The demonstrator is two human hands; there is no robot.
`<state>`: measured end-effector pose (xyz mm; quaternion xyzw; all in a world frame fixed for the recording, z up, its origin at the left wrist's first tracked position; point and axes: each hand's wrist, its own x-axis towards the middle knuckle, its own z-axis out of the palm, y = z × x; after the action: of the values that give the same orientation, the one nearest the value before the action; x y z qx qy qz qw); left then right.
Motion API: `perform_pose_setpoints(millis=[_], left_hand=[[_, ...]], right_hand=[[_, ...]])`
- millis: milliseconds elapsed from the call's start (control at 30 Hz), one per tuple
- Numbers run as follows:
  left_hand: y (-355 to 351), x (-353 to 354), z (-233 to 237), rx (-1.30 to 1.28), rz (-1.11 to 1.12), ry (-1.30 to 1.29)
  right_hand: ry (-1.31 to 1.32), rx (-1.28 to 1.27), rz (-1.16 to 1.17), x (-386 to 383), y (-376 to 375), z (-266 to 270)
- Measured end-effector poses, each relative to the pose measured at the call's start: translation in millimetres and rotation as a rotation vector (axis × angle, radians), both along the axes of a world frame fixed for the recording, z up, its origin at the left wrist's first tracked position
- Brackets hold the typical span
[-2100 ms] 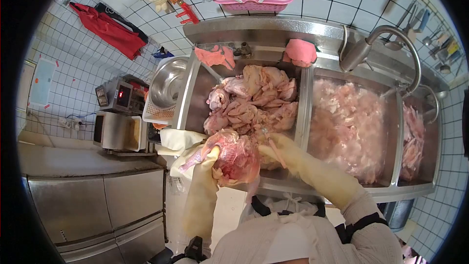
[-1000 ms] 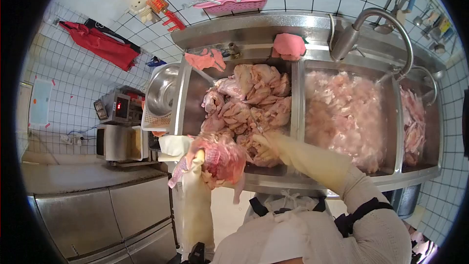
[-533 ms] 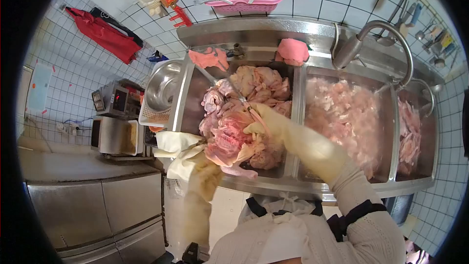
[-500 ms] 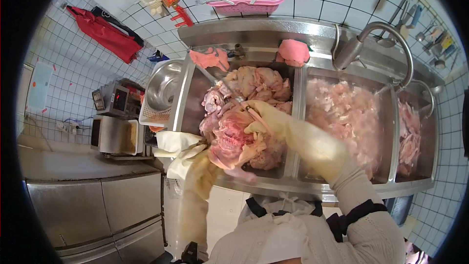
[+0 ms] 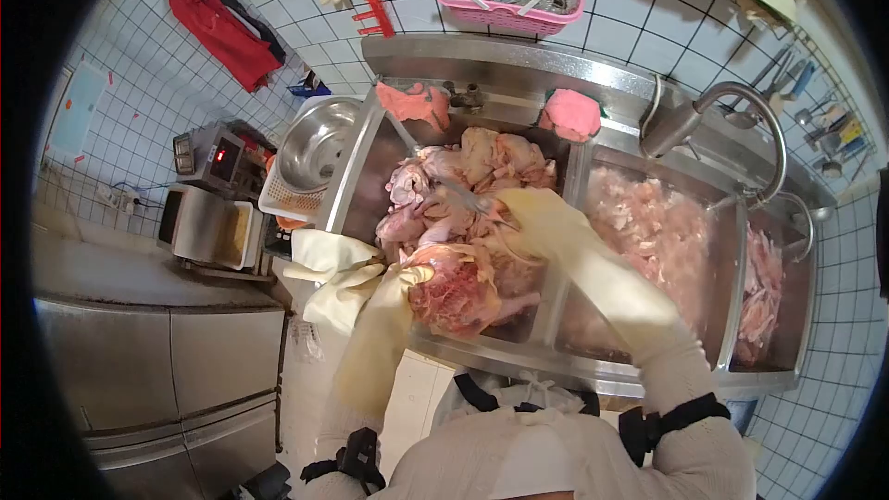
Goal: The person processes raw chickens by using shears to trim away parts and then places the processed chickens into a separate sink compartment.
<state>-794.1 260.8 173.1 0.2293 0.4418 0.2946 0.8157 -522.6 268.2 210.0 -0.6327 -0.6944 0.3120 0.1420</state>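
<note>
Evidently, I watch a raw bird [image 5: 456, 296] held at the left basin's [image 5: 369, 190] near edge, presumably for steadiness.
Left hand [image 5: 405, 282]: fingers clasped on the bird's flank. Right hand [image 5: 519, 215]: fingers apparently closed around a blurred tool [image 5: 477, 202] above heaped birds [image 5: 505, 157]. Near rim [image 5: 482, 352] and divider [image 5: 576, 171] confine movement; bare metal by the left wall offers room.

Steel sink [image 5: 575, 174] bears raw poultry [image 5: 500, 154] in its left basin [image 5: 369, 176], meat pieces [image 5: 653, 231] in the other two
</note>
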Motion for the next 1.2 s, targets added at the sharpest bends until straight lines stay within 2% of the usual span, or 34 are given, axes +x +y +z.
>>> perform_pose_setpoints(millis=[33,100,133,200,233,300,367,500,567,600,667,733,767,833,900,967,1000,1033,1067,1133,1200], left_hand=[[-0.8,-5.0,-5.7,-0.041,0.061,0.021],[-3.1,-14.1,-13.0,-0.092,0.151,0.050],[-4.0,-17.6,-14.9,-0.108,0.177,0.056],[-6.8,-21.6,-15.3,-0.110,0.187,0.062],[-8.7,-21.6,-13.4,-0.088,0.211,0.042],[-12.9,-22.4,-7.0,-0.068,0.228,0.024],[-15.1,-26.2,1.0,0.007,0.123,0.025],[-16.7,-22.3,9.6,0.054,0.116,0.019],[-18.4,-13.6,40.1,-0.096,0.123,0.261],[-18.4,-14.0,38.9,-0.097,0.122,0.260],[-18.6,-11.9,40.5,0.083,0.039,0.087],[-23.2,-4.6,62.5,0.104,0.022,0.142],[-24.7,0.0,71.7,0.126,0.008,0.193],[-15.5,-27.7,24.3,0.091,-0.020,0.237],[-16.0,-40.8,-1.1,0.055,-0.045,0.281],[-20.5,-44.4,-8.8,0.264,-0.086,0.142],[-22.7,-58.5,-28.5,0.384,-0.099,0.185],[-22.1,-57.6,-26.0,0.381,-0.104,0.186],[-20.1,-56.5,-23.2,0.326,-0.107,0.102],[-14.7,-54.0,-14.3,0.213,-0.109,-0.066],[-10.2,-51.9,-4.0,0.102,-0.105,-0.231]], right_hand=[[0.003,0.000,0.007,3.0,-9.2,-3.1],[-0.208,-0.035,0.153,6.1,-29.4,-9.5],[-0.206,-0.033,0.159,6.8,-43.5,-18.7],[-0.269,0.324,0.166,7.0,-65.7,-40.6],[-0.269,0.324,0.165,6.6,-64.9,-41.4],[-0.299,0.132,0.120,4.3,-62.9,-41.6],[-0.331,0.094,0.102,5.3,-59.1,-39.4],[-0.376,-0.079,0.038,7.8,-57.2,-39.5],[-0.418,-0.118,0.019,10.8,-58.6,-39.1],[-0.397,-0.086,0.065,15.6,-57.5,-33.3],[-0.373,-0.054,0.111,23.3,-60.7,-27.7],[-0.101,0.356,0.132,29.8,-66.0,-24.9],[-0.103,0.354,0.127,30.4,-66.5,-22.7],[-0.239,0.342,0.170,30.7,-65.2,-17.6],[-0.221,0.292,0.199,31.8,-64.6,-13.1],[-0.199,0.245,0.225,32.2,-65.5,-9.0],[-0.270,0.148,0.251,32.1,-66.7,-6.6],[-0.338,0.050,0.278,32.0,-68.3,-4.6],[-0.336,0.048,0.276,33.8,-69.7,-2.6],[-0.348,-0.136,0.251,37.8,-72.5,0.8],[-0.246,-0.085,0.225,39.0,-79.6,1.7]])
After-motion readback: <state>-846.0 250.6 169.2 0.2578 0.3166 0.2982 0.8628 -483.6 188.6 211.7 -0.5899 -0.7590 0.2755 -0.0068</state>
